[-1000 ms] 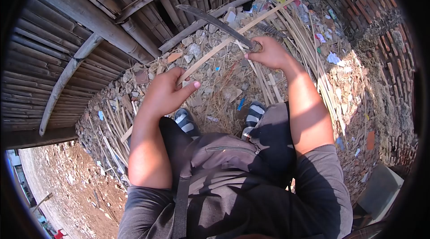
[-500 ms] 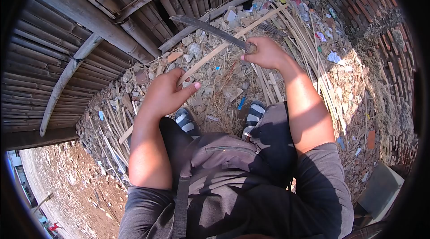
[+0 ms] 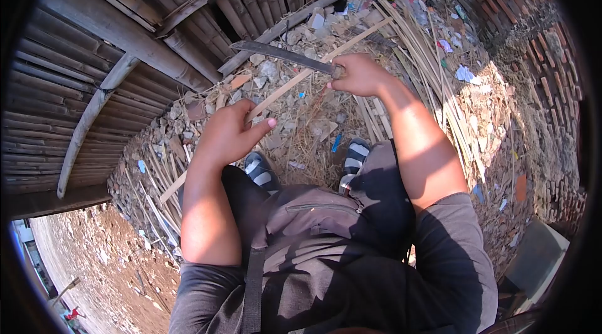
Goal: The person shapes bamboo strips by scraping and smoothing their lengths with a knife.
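Observation:
My left hand [image 3: 231,132] is closed around a long, pale bamboo strip [image 3: 287,87], its thumb pointing right. The strip runs diagonally from below my left forearm up to the upper right. In my right hand [image 3: 359,75] is the handle of a machete [image 3: 285,54], its dark blade pointing left with the tip near the bamboo wall. The blade crosses over the strip close to my right hand; whether the two touch I cannot tell.
Long split strips [image 3: 433,77] lie in a pile at the right, and more strips [image 3: 164,174] lie at the left. A bamboo wall [image 3: 94,27] rises on the left, a brick wall [image 3: 552,71] on the right. Rubble, straw and litter cover the ground around my sandalled feet [image 3: 260,170].
My right hand has moved a little left and down the strip with the machete. My left hand keeps its hold, and the strip has shifted slightly toward the lower left.

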Available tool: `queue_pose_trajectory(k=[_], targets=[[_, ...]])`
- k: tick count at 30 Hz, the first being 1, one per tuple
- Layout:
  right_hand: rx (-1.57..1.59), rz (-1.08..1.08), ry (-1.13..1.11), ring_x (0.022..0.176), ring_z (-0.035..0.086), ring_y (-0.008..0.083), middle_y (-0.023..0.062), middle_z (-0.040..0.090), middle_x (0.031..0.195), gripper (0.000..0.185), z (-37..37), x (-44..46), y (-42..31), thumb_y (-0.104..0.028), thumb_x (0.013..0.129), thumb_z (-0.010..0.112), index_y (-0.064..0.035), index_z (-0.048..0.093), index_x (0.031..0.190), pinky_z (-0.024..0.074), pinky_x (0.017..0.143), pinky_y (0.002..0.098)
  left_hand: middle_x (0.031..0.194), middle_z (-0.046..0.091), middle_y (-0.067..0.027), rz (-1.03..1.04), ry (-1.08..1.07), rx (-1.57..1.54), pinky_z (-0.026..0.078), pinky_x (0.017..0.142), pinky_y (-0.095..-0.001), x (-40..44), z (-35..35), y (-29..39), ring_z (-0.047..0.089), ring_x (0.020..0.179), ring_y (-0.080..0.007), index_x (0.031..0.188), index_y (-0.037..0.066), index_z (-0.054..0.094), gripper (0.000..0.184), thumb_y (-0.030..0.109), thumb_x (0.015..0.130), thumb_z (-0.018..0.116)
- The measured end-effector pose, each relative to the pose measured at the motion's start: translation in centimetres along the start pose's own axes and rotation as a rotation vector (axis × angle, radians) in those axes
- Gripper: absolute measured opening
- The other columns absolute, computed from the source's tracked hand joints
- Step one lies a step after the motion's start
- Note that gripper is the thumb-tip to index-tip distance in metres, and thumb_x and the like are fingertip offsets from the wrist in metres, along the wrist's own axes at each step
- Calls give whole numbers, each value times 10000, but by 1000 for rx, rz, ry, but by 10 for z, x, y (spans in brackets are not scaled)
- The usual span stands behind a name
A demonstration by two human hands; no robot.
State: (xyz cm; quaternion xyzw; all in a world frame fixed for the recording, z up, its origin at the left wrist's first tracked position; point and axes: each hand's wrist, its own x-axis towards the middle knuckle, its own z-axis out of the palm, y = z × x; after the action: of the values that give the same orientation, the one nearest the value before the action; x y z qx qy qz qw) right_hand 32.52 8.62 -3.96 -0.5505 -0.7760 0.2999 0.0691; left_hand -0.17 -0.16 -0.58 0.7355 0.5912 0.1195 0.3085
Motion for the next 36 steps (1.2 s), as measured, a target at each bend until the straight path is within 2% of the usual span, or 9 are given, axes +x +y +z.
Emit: queue_pose_trajectory(k=[1, 13, 16, 23, 26, 27, 31, 34, 36], targets=[[-2, 7, -4, 1011, 715, 396, 221, 744, 1024, 486, 1, 1, 1, -355, 806, 831, -73, 739, 1191, 549, 902, 458, 737, 675, -172, 0, 7, 1, 526, 679, -473, 0, 0, 0, 704, 729, -375, 1015, 1, 696, 574, 552, 876, 780], [0, 0, -16, 1013, 711, 389, 208, 744, 1009, 480, 7, 5, 7, -368, 802, 833, -82, 749, 1178, 544, 885, 464, 743, 685, -177, -15, -3, 16, 531, 686, -474, 0, -1, 1, 711, 745, -383, 1018, 3, 707, 575, 556, 876, 778], [10, 10, -26, 1016, 709, 392, 210, 743, 1012, 485, 6, 4, 5, -370, 799, 837, -83, 749, 1180, 544, 886, 464, 757, 656, -108, -31, -37, 28, 493, 663, -382, -1, -4, 4, 634, 709, -221, 1066, 4, 706, 478, 447, 915, 804], [58, 47, 66, 1071, 718, 372, 223, 754, 1088, 544, -21, -9, 9, -376, 816, 839, -57, 728, 1242, 542, 937, 439, 742, 659, -95, -5, 44, -19, 493, 656, -364, -1, -6, 2, 623, 685, -191, 1066, 9, 696, 438, 407, 923, 806], [202, 89, 263, 875, 673, 221, 175, 724, 928, 476, -18, -9, 37, -339, 828, 850, -30, 715, 1165, 527, 847, 368, 699, 639, -78, 3, 78, -55, 485, 636, -351, 1, -6, -1, 602, 652, -167, 1057, 7, 692, 418, 382, 920, 815], [198, 256, 163, 1096, 711, 392, 236, 746, 1142, 532, -35, -18, 12, -345, 845, 825, -42, 709, 1267, 543, 956, 430, 686, 632, -74, 22, 99, -73, 481, 629, -347, 2, -3, -5, 595, 643, -159, 1052, 6, 692, 412, 376, 918, 818], [-13, 42, 166, 1070, 708, 419, 268, 732, 1085, 489, -16, -15, -9, -329, 853, 811, -36, 707, 1230, 550, 938, 464, 662, 619, -64, 29, 117, -10, 474, 612, -342, 2, -1, 8, 577, 625, -146, 1029, -1, 692, 405, 363, 912, 826], [-156, -26, -14, 1098, 701, 419, 271, 726, 1109, 490, -29, -24, -47, -335, 853, 811, -49, 709, 1237, 548, 946, 473, 669, 628, -66, 18, 96, -20, 473, 608, -344, 1, -2, 7, 572, 620, -142, 1033, -5, 697, 405, 356, 908, 830], [-95, 14, 11, 1149, 693, 404, 246, 730, 1178, 509, -26, -18, -36, -351, 852, 814, -69, 710, 1262, 540, 977, 467, 673, 632, -66, 28, 119, -16, 479, 612, -349, 0, -2, 2, 576, 620, -145, 1043, -9, 699, 406, 349, 906, 833]])
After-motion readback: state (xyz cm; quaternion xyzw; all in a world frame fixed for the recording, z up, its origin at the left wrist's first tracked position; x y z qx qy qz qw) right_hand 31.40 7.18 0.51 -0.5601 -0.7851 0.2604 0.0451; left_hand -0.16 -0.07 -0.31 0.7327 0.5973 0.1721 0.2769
